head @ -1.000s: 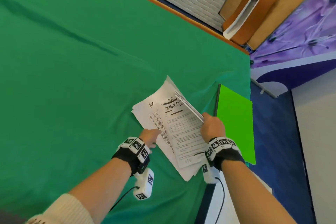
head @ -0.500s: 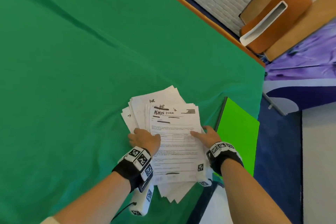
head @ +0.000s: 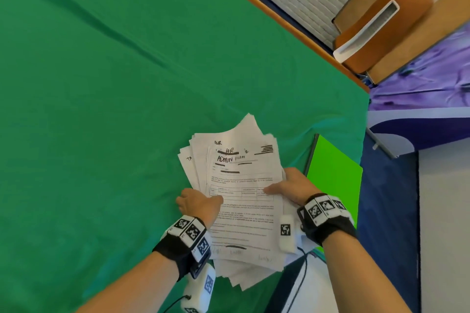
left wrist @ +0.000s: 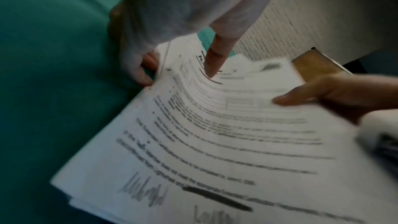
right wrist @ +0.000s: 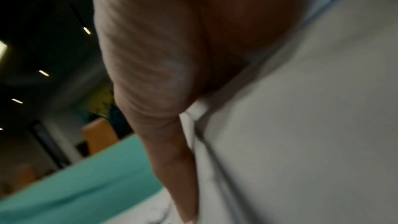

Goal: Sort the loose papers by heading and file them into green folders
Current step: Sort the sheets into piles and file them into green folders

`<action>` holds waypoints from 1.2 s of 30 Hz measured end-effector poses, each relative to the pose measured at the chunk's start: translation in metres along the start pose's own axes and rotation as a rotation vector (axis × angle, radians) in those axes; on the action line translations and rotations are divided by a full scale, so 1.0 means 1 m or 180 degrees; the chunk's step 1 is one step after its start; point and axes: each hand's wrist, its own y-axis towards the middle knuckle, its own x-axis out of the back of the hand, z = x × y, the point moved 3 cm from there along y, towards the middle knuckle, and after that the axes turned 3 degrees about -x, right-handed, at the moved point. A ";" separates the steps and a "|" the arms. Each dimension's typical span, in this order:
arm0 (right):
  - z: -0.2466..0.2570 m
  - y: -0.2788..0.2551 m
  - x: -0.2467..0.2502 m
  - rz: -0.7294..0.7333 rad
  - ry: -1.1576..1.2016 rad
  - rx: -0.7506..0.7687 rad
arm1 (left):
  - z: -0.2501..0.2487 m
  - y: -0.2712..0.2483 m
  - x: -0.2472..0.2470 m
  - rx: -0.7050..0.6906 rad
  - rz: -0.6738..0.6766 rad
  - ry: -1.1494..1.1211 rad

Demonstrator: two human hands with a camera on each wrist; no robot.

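A fanned stack of white papers (head: 239, 173) is held above the green cloth near the table's right end. The top sheet bears handwritten "HR" and "ADMIN". My left hand (head: 197, 204) grips the stack's left edge, thumb on top and fingers under it (left wrist: 140, 67). My right hand (head: 290, 187) pinches the right edge, thumb (head: 273, 188) on the top sheet, fingers hidden beneath. In the left wrist view the printed papers (left wrist: 215, 134) fill the frame. A bright green folder (head: 333, 175) lies shut on the table just right of the stack.
The green cloth (head: 101, 109) covers the table, whose wooden edge (head: 279, 23) runs along the far side. The table's right edge drops to blue floor (head: 386, 211). A brown chair (head: 381, 20) stands beyond the far corner.
The stack has been gathered from lying flat and skewed into both hands and turned square to me. My right hand has let down the lifted sheets and now pinches the right edge.
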 end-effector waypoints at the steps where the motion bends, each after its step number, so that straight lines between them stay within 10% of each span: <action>1: 0.009 -0.020 -0.002 -0.0051 0.0062 0.0170 | 0.002 0.000 0.005 -0.0087 0.0167 -0.0193; 6: 0.035 -0.154 -0.011 -0.0229 0.0854 0.0898 | -0.005 -0.013 0.043 -0.0364 0.1591 -0.2075; 11: 0.002 -0.208 -0.021 -0.0980 0.1847 0.1140 | -0.043 -0.063 0.081 -0.1054 0.3046 -0.2105; 19: -0.037 -0.195 -0.106 -0.1781 0.2214 0.0459 | -0.067 -0.101 0.113 -0.2703 0.2423 -0.0992; 24: -0.033 -0.182 -0.131 -0.2415 0.2713 0.0908 | -0.057 -0.086 0.121 -0.2783 0.2239 -0.0687; 36: -0.033 -0.152 -0.137 -0.1973 0.2702 0.0779 | -0.082 -0.088 0.135 -0.2916 0.2041 -0.0907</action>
